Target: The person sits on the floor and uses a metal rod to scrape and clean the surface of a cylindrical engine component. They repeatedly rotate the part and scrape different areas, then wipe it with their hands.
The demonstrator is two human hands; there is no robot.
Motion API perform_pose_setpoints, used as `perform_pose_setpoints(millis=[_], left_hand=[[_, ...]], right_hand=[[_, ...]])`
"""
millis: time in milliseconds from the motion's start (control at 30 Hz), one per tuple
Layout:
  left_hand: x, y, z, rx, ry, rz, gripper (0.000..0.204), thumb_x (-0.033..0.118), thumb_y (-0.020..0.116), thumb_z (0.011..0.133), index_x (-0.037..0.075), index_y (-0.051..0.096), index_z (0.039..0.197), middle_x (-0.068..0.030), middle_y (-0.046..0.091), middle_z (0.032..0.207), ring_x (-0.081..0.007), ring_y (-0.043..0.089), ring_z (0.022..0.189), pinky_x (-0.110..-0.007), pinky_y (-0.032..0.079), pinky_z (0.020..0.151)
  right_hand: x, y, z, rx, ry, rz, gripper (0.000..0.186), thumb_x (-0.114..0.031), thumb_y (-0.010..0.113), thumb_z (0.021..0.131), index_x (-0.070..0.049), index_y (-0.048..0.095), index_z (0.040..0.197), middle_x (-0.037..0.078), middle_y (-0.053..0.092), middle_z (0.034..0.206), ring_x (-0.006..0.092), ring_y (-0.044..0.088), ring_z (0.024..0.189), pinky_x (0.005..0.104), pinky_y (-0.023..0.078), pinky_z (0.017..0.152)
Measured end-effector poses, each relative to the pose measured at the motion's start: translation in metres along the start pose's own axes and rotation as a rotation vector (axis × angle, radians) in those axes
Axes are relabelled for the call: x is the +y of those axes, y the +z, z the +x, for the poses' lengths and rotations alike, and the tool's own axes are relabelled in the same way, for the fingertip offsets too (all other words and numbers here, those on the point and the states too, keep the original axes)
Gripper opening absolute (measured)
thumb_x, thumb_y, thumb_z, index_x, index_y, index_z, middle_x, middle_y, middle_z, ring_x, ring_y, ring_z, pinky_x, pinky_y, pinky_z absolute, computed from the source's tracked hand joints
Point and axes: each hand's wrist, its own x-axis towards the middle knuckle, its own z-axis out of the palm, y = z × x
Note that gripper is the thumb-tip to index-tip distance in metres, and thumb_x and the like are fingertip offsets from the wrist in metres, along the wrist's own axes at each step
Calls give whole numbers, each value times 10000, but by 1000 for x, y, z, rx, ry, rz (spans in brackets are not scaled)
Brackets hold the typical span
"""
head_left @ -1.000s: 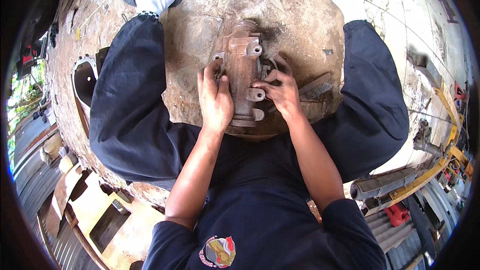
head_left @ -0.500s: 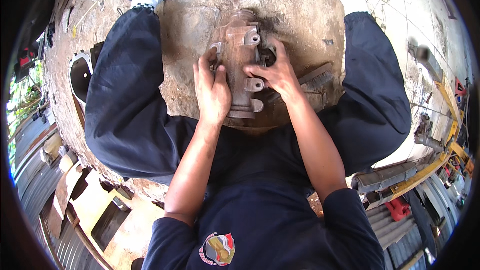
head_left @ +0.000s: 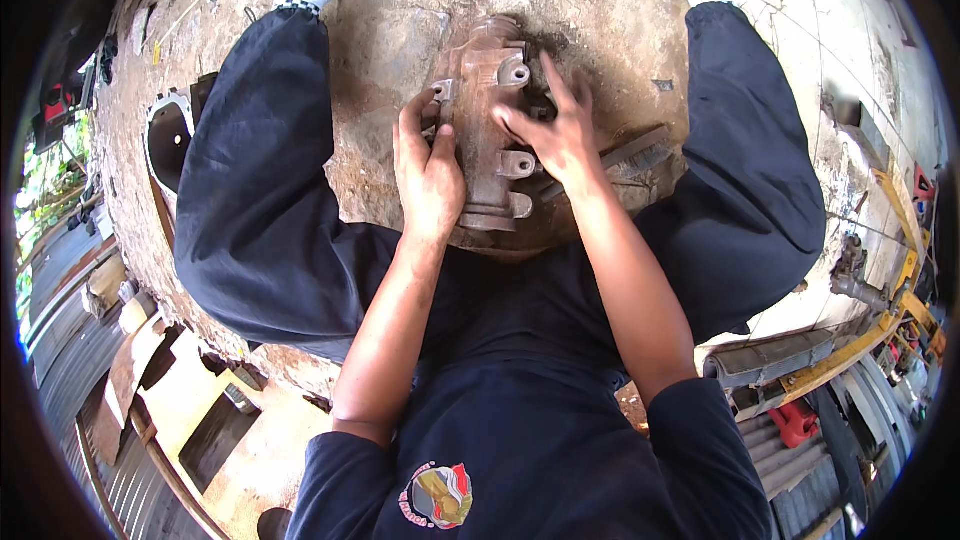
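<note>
A rusty brown cast metal housing (head_left: 482,120), long and tube-like with lugs along its sides, lies lengthwise on the ground between my legs. My left hand (head_left: 428,165) grips its left side, thumb towards the top and fingers curled around a lug. On the right side, my right hand (head_left: 560,130) has its thumb over the casting and its other fingers spread. Those fingers are slightly blurred, above a dark part on the housing's flank that they partly hide. Whether they touch it is unclear.
A brush (head_left: 640,154) with a dark bristled face lies right of the housing. An open metal casing (head_left: 168,145) stands beyond my left leg. To the right are a yellow metal frame (head_left: 850,345), a dark cylinder (head_left: 770,357) and a red object (head_left: 795,424).
My right hand's fingers have lifted and straightened, spreading away from the housing's side. The housing has shifted slightly in the picture. My left hand keeps its hold.
</note>
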Motion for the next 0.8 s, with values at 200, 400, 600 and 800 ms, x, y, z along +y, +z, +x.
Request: perform_pose_setpoints(millis=[200,400,600,800], left_hand=[[5,5,1,2,22,55,446,21,568,948,34,551,1394,-220,597,1266,-367,586,1208,-458,455,1059],[1,5,0,12,9,7,427,52,566,960,31,557,1386,-231,605,1257,-377,592,1200,-460,451,1065],[2,1,0,35,59,35,419,47,564,962,27,559,1380,-222,606,1249,-363,598,1190,-456,470,1039],[3,4,4,21,-18,-6,424,40,569,956,36,561,1379,-214,607,1251,-359,598,1194,-448,466,1050]], right_hand=[[6,7,22,-27,87,91,1120,-629,903,676,-202,424,1594,399,133,1634,547,303,1477,567,384,1202],[28,17,-1,-145,-9,894,995,-543,910,730,-172,492,1553,331,201,1647,506,331,1475,570,389,1206],[8,13,24,59,-20,41,1010,-589,916,686,-237,515,1544,346,119,1660,514,260,1512,551,369,1221],[7,16,26,-8,-34,280,987,-492,952,687,-211,531,1534,367,119,1654,515,238,1517,550,364,1220]])
